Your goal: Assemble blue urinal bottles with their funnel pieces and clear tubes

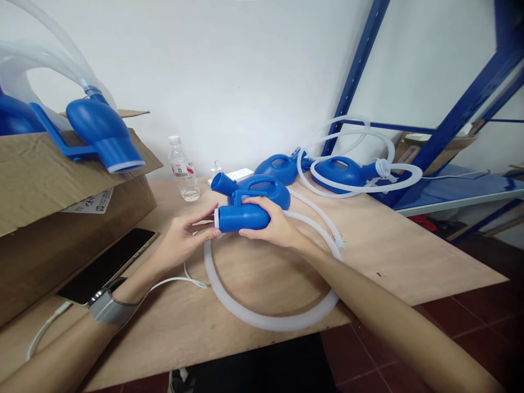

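Observation:
My right hand [275, 221] wraps round the rounded end of a blue plastic urinal head [241, 218], held level above the table with its bar handle on top. At its open end, the thumb and fingers of my left hand [192, 232] grip the white ring [216, 219]; whether the ring is fully seated, I cannot tell. Right behind it stands a blue urinal bottle [270, 188] with a handle and an open, tilted neck. A clear ribbed hose [266, 321] loops over the table below my hands, partly hidden by my right forearm.
On the left is an open cardboard box [77, 202] with another urinal head [100, 131] and hoses on top. A phone [108, 265] on a white cable lies before it. Behind stand a water bottle [184, 169], a power strip [237, 175] and more urinal bottles [338, 173]. Blue shelving [434, 131] rises right.

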Demonstrator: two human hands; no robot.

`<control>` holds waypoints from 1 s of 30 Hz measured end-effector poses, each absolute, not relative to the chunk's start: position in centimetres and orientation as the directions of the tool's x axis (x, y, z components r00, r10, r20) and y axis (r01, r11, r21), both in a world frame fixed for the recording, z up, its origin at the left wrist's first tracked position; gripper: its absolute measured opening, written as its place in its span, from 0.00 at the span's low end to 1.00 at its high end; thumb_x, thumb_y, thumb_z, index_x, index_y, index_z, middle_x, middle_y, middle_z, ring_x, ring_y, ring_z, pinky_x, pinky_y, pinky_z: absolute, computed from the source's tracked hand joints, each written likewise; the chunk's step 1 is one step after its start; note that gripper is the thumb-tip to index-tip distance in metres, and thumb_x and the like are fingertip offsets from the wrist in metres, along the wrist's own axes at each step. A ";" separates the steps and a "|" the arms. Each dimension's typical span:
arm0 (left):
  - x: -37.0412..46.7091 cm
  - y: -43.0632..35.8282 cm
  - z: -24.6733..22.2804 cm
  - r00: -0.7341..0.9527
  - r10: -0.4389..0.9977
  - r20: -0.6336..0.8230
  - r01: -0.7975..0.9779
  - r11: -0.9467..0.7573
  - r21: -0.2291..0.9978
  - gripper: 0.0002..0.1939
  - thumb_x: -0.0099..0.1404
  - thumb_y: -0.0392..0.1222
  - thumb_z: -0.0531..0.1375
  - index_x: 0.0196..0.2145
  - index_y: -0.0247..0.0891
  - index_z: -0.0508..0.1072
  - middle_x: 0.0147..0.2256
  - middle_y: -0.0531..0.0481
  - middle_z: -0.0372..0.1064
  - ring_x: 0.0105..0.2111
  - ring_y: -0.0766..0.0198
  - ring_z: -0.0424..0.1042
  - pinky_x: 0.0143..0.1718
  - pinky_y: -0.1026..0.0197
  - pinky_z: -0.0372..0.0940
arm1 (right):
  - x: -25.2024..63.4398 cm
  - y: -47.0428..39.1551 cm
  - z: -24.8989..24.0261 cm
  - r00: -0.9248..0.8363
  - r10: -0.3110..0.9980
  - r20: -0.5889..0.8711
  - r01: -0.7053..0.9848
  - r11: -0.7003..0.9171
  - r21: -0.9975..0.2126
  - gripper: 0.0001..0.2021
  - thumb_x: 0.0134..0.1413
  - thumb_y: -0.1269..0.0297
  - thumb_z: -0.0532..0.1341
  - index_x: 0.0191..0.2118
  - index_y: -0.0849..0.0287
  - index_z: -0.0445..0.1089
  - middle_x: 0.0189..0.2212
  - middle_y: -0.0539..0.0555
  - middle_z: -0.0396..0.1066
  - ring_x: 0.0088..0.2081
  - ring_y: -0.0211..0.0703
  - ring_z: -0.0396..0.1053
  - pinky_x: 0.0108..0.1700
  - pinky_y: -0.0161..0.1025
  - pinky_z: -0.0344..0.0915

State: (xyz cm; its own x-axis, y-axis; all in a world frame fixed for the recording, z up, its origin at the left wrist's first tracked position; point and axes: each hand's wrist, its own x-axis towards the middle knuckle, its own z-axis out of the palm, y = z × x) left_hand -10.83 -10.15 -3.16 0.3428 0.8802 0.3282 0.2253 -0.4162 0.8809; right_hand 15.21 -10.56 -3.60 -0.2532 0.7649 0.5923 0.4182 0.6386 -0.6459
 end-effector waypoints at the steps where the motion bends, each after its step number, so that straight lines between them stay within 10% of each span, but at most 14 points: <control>1: -10.8 -10.2 -3.2 0.332 0.886 0.325 0.215 -0.406 0.888 0.45 0.55 0.62 0.74 0.64 0.38 0.73 0.58 0.39 0.76 0.55 0.38 0.77 0.59 0.35 0.72 | 15.3 -10.6 -3.5 -0.262 0.768 0.584 0.422 0.636 -0.646 0.33 0.44 0.50 0.77 0.57 0.49 0.73 0.58 0.56 0.74 0.59 0.59 0.73 0.65 0.57 0.65; 30: -9.6 -11.0 -3.1 0.275 0.906 0.321 0.224 -0.385 0.895 0.39 0.57 0.59 0.73 0.60 0.33 0.76 0.50 0.37 0.81 0.44 0.46 0.82 0.49 0.42 0.78 | 16.7 -10.4 -3.6 -0.329 0.707 0.626 0.633 0.657 -0.410 0.33 0.45 0.52 0.74 0.59 0.47 0.71 0.56 0.56 0.75 0.57 0.58 0.73 0.59 0.55 0.70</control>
